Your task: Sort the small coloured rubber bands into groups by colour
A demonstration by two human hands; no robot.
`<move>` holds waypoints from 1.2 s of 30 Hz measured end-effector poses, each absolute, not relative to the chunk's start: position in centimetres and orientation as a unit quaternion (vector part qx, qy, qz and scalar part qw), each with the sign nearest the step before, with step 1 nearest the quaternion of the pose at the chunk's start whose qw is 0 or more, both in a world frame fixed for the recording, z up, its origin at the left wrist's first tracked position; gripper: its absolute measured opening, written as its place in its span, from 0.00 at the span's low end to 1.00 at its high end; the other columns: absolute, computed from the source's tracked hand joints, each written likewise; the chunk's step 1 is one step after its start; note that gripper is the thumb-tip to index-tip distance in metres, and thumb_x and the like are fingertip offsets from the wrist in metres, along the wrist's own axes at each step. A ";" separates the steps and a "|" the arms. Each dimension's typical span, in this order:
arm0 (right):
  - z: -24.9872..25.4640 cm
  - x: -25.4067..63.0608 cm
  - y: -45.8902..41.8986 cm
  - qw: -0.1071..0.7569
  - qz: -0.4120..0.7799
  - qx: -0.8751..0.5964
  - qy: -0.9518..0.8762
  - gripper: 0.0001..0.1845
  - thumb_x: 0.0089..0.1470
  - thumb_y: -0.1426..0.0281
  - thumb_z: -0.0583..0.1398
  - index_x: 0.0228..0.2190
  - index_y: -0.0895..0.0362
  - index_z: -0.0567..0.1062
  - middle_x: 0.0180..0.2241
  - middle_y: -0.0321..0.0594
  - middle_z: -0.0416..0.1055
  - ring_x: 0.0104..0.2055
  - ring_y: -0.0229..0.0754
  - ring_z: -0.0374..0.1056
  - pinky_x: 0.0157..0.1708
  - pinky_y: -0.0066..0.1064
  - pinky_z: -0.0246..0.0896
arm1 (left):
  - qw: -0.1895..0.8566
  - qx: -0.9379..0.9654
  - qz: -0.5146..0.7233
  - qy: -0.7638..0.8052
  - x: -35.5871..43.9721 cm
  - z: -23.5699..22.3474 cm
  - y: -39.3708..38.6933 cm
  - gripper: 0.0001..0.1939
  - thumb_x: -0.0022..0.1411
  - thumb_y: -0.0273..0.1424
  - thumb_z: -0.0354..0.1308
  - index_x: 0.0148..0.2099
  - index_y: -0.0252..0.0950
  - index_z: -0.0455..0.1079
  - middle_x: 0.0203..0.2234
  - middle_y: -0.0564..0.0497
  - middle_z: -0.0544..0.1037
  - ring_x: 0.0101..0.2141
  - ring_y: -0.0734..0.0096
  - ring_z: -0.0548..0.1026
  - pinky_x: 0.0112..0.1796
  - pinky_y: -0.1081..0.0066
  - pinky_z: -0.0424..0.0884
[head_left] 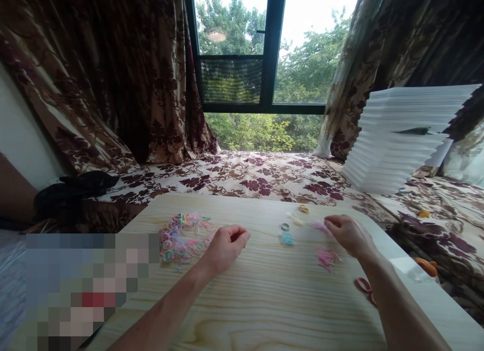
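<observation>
A heap of small coloured elastic bands [184, 236] lies on the left of a pale wooden board [260, 295]. My left hand [226, 246] rests just right of the heap, fingers curled in a pinch; what it holds, if anything, is too small to see. My right hand [347, 232] is on the right side, fingers pinched on a pink band [318, 225]. Small sorted groups lie between and around the hands: blue bands [286, 238], a pale yellow group [297, 220], an orange band [303, 208], a pink group [325, 257] and red bands [363, 285].
A flower-patterned cloth [245, 174] covers the window seat behind the board. A stack of white sheets [401, 139] stands at the right. Dark fabric [75, 187] lies at the left. Patterned curtains [113, 73] frame the window [260, 53]. A blurred patch covers the lower left.
</observation>
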State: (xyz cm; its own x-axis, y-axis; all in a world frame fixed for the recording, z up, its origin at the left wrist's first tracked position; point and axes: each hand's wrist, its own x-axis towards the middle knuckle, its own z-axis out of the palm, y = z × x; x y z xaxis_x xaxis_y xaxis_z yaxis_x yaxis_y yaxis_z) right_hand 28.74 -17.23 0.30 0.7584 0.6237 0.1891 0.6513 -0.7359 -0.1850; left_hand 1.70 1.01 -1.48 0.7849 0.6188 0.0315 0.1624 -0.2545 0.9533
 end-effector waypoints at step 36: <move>0.4 29.8 -17.5 0.242 -0.082 -0.903 -0.345 0.14 0.48 0.65 0.54 0.25 0.56 0.78 0.36 0.44 0.75 0.40 0.46 0.69 0.40 0.33 0.61 | 0.545 0.760 0.234 0.265 1.5 -0.9 1.7 0.18 0.52 0.43 0.52 0.31 0.31 0.70 0.18 0.55 0.65 0.19 0.78 0.62 0.21 0.76 0.57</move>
State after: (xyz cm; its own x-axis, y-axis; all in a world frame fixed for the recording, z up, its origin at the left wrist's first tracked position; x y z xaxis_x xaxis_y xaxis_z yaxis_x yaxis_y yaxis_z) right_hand 29.77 -17.50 0.39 0.7487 0.5836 0.3143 0.6626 -0.6450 -0.3807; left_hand 1.51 1.70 -0.94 0.7497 0.6585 0.0662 0.1488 -0.2652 0.9526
